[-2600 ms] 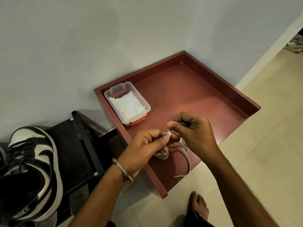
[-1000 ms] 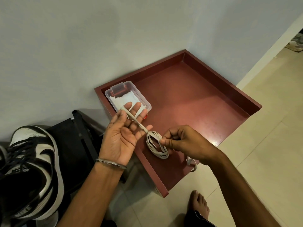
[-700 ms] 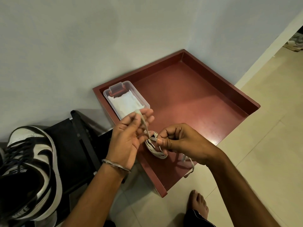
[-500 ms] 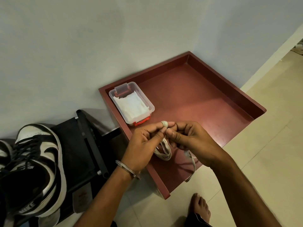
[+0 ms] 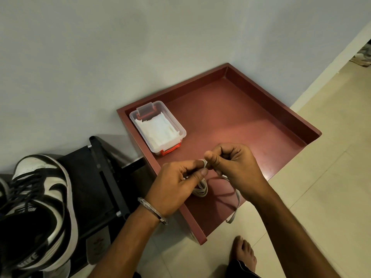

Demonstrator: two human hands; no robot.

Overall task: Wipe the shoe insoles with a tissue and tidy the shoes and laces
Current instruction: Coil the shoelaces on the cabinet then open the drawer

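**Lace bundling over the red tray: present state**

I am holding a white shoelace (image 5: 201, 189) above the near left part of a red wooden tray (image 5: 261, 101). My left hand (image 5: 176, 183) is pinching the lace between thumb and curled fingers, and its coiled loops are hanging just below that hand, over the tray floor. My right hand (image 5: 232, 165) is curling round the same lace at the top of the coil, thumb and fingertips touching those of the left hand. A loose tail of the lace is running under my right wrist and hanging past the tray's near right edge, over the floor tiles (image 5: 331, 197).

The tray is sitting in a corner, with two of its walls against the grey wall (image 5: 100, 57). Its raised rim is running along all four sides. Most of the tray floor, behind and to the right of my hands, is lying open. The tiled floor is extending to the right and toward me; my bare foot (image 5: 244, 251) is standing on it just beside the tray's near corner.

A clear plastic box (image 5: 181, 130) with red clips is standing in the tray's left corner, lid off, and is holding folded white tissues (image 5: 158, 131).

To the left of the tray, a black-and-white sneaker (image 5: 36, 207) with black laces is resting on a black rack (image 5: 104, 173). My left wrist is wearing a metal bangle (image 5: 152, 210).
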